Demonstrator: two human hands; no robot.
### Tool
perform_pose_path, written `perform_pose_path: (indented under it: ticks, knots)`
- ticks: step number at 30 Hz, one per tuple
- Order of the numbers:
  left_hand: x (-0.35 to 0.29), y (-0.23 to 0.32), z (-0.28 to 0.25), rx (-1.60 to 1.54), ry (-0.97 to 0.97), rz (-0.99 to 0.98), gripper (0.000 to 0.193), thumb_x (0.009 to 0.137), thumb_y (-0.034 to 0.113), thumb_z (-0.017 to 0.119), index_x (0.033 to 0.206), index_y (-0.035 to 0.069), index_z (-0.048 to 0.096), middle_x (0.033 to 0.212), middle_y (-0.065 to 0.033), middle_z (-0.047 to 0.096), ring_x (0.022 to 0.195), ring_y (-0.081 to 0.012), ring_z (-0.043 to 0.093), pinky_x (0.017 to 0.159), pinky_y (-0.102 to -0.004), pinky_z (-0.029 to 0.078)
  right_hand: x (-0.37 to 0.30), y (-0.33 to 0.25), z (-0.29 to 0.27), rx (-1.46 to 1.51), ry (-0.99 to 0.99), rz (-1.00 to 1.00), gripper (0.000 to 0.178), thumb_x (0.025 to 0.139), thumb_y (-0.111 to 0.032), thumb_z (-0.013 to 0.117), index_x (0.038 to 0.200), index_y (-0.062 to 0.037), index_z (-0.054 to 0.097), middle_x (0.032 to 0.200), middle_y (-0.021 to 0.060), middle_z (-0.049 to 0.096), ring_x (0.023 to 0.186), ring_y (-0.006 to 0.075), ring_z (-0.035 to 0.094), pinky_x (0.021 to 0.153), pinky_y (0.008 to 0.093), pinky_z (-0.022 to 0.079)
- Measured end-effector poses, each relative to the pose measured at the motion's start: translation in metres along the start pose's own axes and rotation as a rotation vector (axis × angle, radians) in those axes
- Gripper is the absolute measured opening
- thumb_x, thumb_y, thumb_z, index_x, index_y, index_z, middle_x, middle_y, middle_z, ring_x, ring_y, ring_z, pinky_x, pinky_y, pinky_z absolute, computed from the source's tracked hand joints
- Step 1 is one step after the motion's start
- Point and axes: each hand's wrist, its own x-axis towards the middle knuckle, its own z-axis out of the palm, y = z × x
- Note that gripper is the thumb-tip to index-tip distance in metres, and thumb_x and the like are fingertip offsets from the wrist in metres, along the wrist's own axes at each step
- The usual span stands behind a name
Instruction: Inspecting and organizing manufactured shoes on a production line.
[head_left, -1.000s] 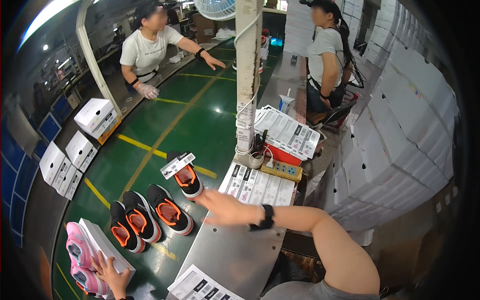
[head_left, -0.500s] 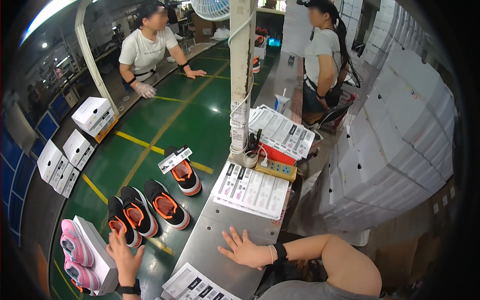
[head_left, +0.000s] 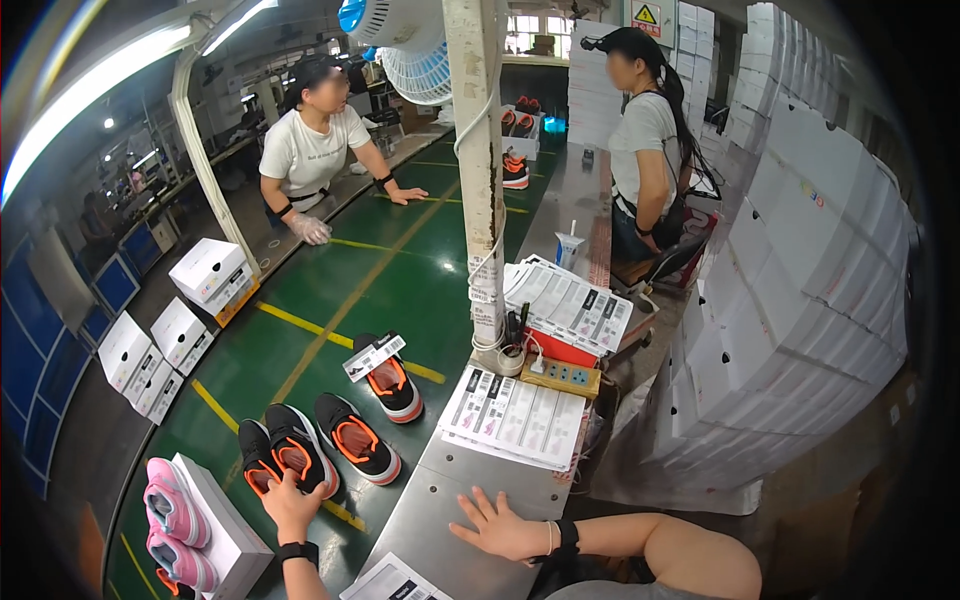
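Observation:
My left hand [head_left: 292, 512] is at the heels of two black sneakers with orange lining, the left sneaker [head_left: 256, 447] and the right sneaker [head_left: 296, 440], which stand side by side on the green conveyor belt. Its fingers curl at the shoe openings, the thumb beside the right heel; the hand hides part of both heels. Flat on the metal table [head_left: 440, 520] lies my right hand [head_left: 505, 525], fingers spread, holding nothing. A third black sneaker [head_left: 355, 440] stands just right of the pair. Farther off is a fourth sneaker [head_left: 392, 385] with a label strip [head_left: 374, 358] across it.
Pink sneakers [head_left: 178, 510] rest against a white box [head_left: 225, 520] at the left. Label sheets [head_left: 515, 415] lie by the post [head_left: 480, 200] and a power strip [head_left: 560, 376]. Two people stand beyond; stacked white cartons [head_left: 780, 300] rise at right.
My left hand has moved right and closed at the heels of the sneaker pair. The view has tilted up, shifting the scene lower. My right hand stays flat on the table.

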Motion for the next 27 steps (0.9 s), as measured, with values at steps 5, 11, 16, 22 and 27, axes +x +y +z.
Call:
perform_pose_path:
  ticks: [5, 11, 16, 22, 27]
  knots:
    - [-0.008, 0.009, -0.005, 0.024, 0.051, -0.005, 0.056, 0.061, 0.050, 0.080, 0.099, 0.011, 0.067, 0.085, -0.0203, 0.065, 0.085, -0.0357, 0.066, 0.075, -0.0457, 0.052, -0.002, 0.000, -0.004, -0.042, 0.027, 0.001, 0.075, 0.080, -0.014, 0.064, 0.150, -0.0080, 0.036, 0.147, 0.0448, 0.024, 0.130, 0.0664, 0.032, 0.083, 0.0700, 0.046]
    - [0.015, -0.005, -0.038, -0.143, -0.239, 0.095, 0.053, 0.063, 0.049, 0.083, 0.080, 0.002, 0.065, 0.071, -0.0124, 0.065, 0.067, -0.0287, 0.065, 0.064, -0.0399, 0.050, -0.002, 0.001, -0.008, 0.110, -0.044, 0.026, 0.093, 0.069, -0.011, 0.075, 0.152, -0.0095, 0.031, 0.153, 0.0403, 0.015, 0.137, 0.0622, 0.022, 0.093, 0.0722, 0.038]
    - [-0.006, -0.004, -0.093, -0.555, -0.324, -0.120, 0.044, 0.071, 0.035, 0.083, 0.069, -0.004, 0.063, 0.057, -0.0048, 0.057, 0.055, -0.0112, 0.056, 0.055, -0.0307, 0.045, -0.001, 0.003, -0.011, 0.125, -0.047, 0.031, 0.092, 0.070, -0.008, 0.073, 0.152, -0.0118, 0.032, 0.154, 0.0385, 0.013, 0.139, 0.0615, 0.021, 0.094, 0.0723, 0.038]
    - [-0.124, 0.031, -0.162, -0.660, -0.451, -0.049, 0.020, 0.082, 0.014, 0.071, 0.079, -0.004, 0.064, 0.072, -0.0039, 0.063, 0.060, -0.0097, 0.058, 0.054, -0.0275, 0.045, -0.006, 0.001, -0.006, 0.117, 0.006, 0.056, 0.090, 0.071, -0.011, 0.072, 0.152, -0.0123, 0.033, 0.155, 0.0383, 0.014, 0.138, 0.0614, 0.021, 0.093, 0.0718, 0.038]
    - [-0.216, 0.123, -0.178, -0.415, -0.684, 0.139, 0.034, 0.076, 0.028, 0.081, 0.095, 0.004, 0.068, 0.076, -0.0177, 0.067, 0.073, -0.0352, 0.067, 0.067, -0.0419, 0.053, -0.002, 0.001, -0.008, 0.107, -0.013, 0.073, 0.088, 0.073, -0.013, 0.071, 0.152, -0.0116, 0.033, 0.154, 0.0384, 0.015, 0.138, 0.0617, 0.022, 0.094, 0.0719, 0.039]
